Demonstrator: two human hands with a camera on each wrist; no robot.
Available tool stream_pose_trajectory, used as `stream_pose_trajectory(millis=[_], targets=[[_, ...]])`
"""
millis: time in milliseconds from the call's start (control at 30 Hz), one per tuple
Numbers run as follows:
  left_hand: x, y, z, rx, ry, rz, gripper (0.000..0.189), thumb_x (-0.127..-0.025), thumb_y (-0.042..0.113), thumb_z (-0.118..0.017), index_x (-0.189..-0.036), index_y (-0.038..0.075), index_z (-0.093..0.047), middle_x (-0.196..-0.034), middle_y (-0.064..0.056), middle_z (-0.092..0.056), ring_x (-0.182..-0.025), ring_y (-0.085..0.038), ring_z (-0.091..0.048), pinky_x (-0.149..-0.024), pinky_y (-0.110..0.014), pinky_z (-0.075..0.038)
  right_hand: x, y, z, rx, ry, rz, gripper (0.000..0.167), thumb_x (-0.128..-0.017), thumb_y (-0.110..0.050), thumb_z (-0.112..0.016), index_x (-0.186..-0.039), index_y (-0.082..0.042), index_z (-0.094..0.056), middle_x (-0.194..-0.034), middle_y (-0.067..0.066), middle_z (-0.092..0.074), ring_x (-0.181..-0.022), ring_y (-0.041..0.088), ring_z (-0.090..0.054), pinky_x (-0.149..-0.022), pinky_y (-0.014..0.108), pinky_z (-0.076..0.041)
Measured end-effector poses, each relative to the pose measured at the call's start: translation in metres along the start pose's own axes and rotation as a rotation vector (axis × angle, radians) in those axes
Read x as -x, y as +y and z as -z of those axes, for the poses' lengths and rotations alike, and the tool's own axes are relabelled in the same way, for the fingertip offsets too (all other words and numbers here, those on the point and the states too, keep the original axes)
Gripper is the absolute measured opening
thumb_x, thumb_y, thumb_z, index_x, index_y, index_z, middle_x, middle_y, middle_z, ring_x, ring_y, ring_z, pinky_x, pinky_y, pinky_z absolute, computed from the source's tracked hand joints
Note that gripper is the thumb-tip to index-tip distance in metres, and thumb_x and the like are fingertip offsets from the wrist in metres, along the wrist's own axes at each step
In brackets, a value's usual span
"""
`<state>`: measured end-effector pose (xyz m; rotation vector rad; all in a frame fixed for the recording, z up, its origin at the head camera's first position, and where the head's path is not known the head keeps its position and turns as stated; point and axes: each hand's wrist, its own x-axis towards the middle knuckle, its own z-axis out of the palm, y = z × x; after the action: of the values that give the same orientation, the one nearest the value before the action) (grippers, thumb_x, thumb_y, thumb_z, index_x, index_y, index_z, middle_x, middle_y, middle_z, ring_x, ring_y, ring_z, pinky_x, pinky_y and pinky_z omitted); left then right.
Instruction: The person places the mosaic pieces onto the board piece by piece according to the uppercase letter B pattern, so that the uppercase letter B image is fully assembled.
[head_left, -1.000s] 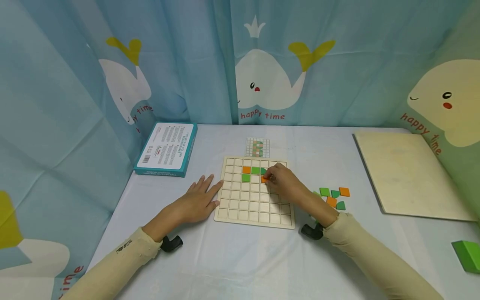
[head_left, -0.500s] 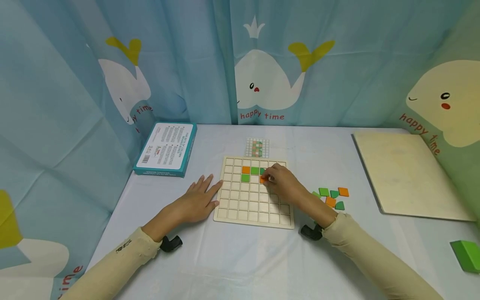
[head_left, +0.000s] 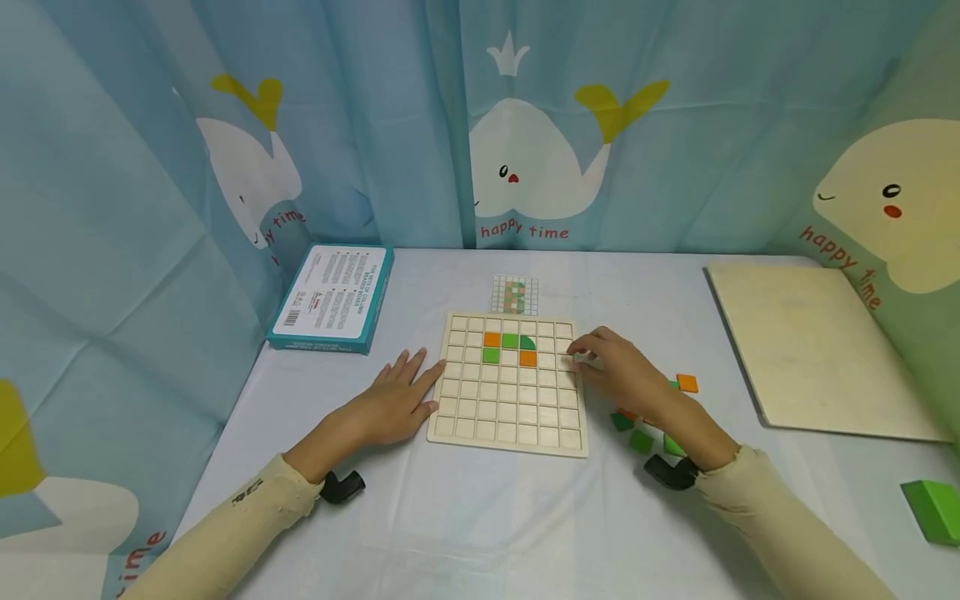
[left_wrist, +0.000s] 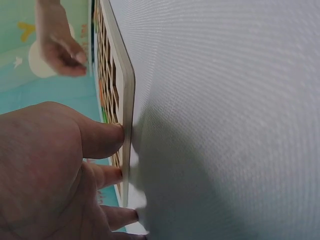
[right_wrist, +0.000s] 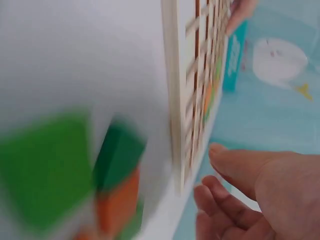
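While five flat pieces sit in the grid of the wooden board [head_left: 487, 411], the work seems to me only partly done. In its second row from the far side lie an orange square [head_left: 492, 339], a light green square [head_left: 510, 341] and a dark green rounded piece [head_left: 528, 343]; in the next row are another green square [head_left: 491, 356] and a second orange square [head_left: 528, 358], with one bare cell between these two. The rows nearer to the person are bare. The pattern card [head_left: 514, 295], just beyond the board, shows a coloured figure which seems to reach lower than these two rows, so I judge that several pieces are left to place; its cells are too small for exact reading. The loose pieces [head_left: 641, 441] lie right of the board, partly covered by the right forearm, so I cannot count them. The left hand [head_left: 397, 404] rests with its fingers spread wide, the thumb and some fingertips touching the board's left edge. The right hand [head_left: 617, 367] hangs near the right edge, its fingers bent loosely; the right wrist view shows its thumb apart from them and nothing visible held between.
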<state>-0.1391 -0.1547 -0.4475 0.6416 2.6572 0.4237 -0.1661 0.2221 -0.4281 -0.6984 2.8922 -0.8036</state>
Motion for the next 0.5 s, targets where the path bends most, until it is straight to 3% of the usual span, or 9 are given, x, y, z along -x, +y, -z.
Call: stream_pose_trajectory(millis=[233,400,500], targets=[[-0.002,-0.002,-0.002,-0.009,0.005,-0.005,0.066,-0.112,0.037,-0.046,-0.17,0.014,-0.023,-0.175,-0.023,-0.01,-0.161,-0.048,-0.004,-0.127,-0.067,-0.013,0.045,0.044,0.031,0.055,0.015,-0.132,0.032,-0.1,-0.004,-0.071,-0.13,0.004,-0.064,-0.121,0.027,-0.057,-0.108,0.041,-0.06,-0.087,0.054,-0.055],[-0.001,-0.001,-0.002,-0.014,0.008,-0.004,0.066,-0.112,0.037,-0.046,-0.17,0.014,-0.024,-0.175,-0.023,-0.01,-0.161,-0.048,-0.004,-0.127,-0.067,-0.013,0.072,0.07,0.048,0.039,-0.049,-0.301,0.047,-0.098,-0.01,-0.073,-0.139,0.006,-0.056,-0.133,0.038,-0.047,-0.114,0.052,-0.053,-0.091,0.065,-0.052],[-0.002,-0.001,-0.002,-0.01,0.008,-0.001,0.066,-0.112,0.037,-0.046,-0.17,0.014,-0.024,-0.175,-0.023,-0.01,-0.162,-0.048,-0.003,-0.127,-0.067,-0.013,0.081,0.08,0.053,0.043,-0.072,-0.337,0.047,-0.097,-0.01,-0.075,-0.136,0.008,-0.058,-0.129,0.038,-0.05,-0.11,0.05,-0.055,-0.088,0.063,-0.053]])
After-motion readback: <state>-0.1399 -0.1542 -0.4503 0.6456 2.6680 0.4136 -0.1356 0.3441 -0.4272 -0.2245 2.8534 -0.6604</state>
